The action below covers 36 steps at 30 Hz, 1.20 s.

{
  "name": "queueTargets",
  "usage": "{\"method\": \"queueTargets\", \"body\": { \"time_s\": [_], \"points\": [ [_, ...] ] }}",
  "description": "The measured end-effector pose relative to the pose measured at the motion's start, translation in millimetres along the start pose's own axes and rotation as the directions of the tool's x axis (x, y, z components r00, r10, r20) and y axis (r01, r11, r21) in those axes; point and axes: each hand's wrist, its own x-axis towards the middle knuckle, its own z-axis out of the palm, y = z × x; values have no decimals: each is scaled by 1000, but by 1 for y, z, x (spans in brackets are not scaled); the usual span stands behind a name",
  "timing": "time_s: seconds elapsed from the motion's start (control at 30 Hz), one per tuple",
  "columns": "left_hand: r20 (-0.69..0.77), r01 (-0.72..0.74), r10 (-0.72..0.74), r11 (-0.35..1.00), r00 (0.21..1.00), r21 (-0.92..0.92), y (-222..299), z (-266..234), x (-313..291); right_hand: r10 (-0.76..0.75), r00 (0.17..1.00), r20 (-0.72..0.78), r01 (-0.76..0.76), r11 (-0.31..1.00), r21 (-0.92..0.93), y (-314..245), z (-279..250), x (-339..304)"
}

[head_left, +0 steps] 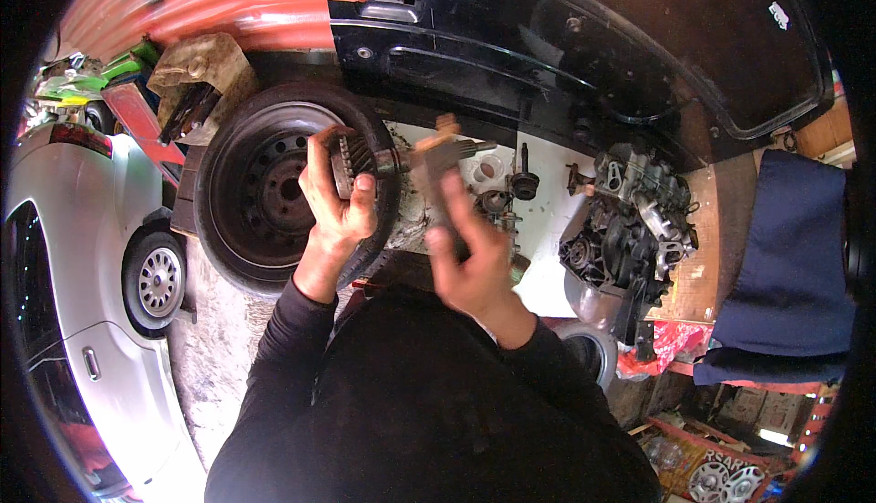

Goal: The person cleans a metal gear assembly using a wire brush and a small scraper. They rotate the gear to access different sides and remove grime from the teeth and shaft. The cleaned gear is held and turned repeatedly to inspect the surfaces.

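Note:
My left hand [334, 204] grips a toothed metal gear [351, 161] on a shaft that runs to the right. My right hand [473, 248] is blurred with motion; its fingers close around the shaft's other part [438, 152], a brownish block near the splined end [476, 147]. Both hands hold the gear shaft up in front of my chest, above a white sheet [557, 211] strewn with small metal parts.
A black steel wheel with tyre [265, 184] lies just left of my hands. An engine assembly [630, 220] sits on the sheet at right. A black car body panel [584, 38] spans the top. A silver car [82, 284] stands at left, dark blue cloth [794, 266] at right.

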Motion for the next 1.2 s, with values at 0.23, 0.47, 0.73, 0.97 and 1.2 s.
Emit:
{"method": "queueTargets", "body": {
  "time_s": [0.23, 0.47, 0.73, 0.97, 1.2],
  "points": [
    [36, 14, -14, 1000, 999, -7, 0, -7, 8, 140, 990, -22, -137, 985, 109, 0, -6, 7],
    [205, -433, 416, 901, 886, 42, -12, -29, 32, 145, 969, 198, -188, 957, 221, -28, -22, 24],
    [130, -418, 415, 908, 901, -2, -9, -28, 44, -26, 975, 221, -14, 984, 178, -52, -18, 19],
    [33, -135, 137, 989, 990, -65, 2, -19, 30, -202, 971, 128, 205, 979, -14, -20, 0, -10],
    [-11, 279, -301, 895, 954, -348, 19, 1, 9, -196, 948, 250, 227, 969, -101, -17, -11, 8]
  ]
}}
